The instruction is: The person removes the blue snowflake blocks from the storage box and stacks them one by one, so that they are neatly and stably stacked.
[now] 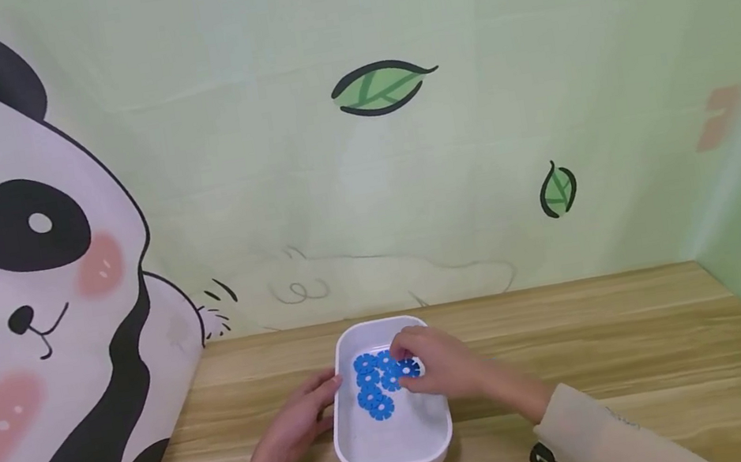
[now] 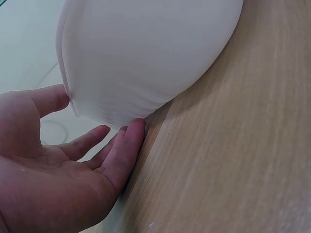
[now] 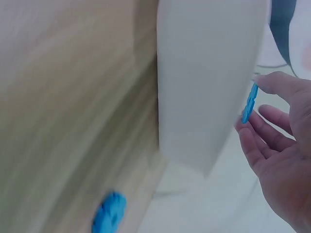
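A white plastic tub stands on the wooden table with several blue notched building discs lying in its far half. My left hand rests against the tub's left side. In the left wrist view its thumb touches the rim while the extended fingers lie against the wall lower down. My right hand reaches over the tub's right rim. Between its thumb and fingers it pinches one blue building disc, seen edge-on in the right wrist view.
Another blue disc shows on the table beside the tub in the right wrist view. The wooden table ends at a pale green backdrop printed with leaves and a large panda at the left.
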`<state>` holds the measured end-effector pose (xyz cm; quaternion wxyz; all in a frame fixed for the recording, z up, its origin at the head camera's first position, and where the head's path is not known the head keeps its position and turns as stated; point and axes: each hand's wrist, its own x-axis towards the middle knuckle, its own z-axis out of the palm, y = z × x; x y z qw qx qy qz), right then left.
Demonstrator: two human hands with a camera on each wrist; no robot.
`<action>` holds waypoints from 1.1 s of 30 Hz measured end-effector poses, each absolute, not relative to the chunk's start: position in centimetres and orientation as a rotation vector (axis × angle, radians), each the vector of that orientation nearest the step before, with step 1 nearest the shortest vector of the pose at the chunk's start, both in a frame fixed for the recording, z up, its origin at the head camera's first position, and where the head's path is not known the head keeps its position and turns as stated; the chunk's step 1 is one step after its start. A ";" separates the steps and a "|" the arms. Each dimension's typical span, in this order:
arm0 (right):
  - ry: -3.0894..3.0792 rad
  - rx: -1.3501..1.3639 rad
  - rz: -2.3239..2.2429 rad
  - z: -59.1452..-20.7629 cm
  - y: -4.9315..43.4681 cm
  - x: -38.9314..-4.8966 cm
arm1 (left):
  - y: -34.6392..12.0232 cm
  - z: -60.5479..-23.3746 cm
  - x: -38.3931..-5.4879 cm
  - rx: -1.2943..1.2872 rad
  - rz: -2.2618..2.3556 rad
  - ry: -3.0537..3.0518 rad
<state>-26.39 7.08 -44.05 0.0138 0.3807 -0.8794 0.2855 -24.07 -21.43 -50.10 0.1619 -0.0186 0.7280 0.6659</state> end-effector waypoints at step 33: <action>-2.771 1.113 0.663 -48.8 18.6 -28.1 | -21.6 -50.4 -24.2 -0.060 1.871 2.093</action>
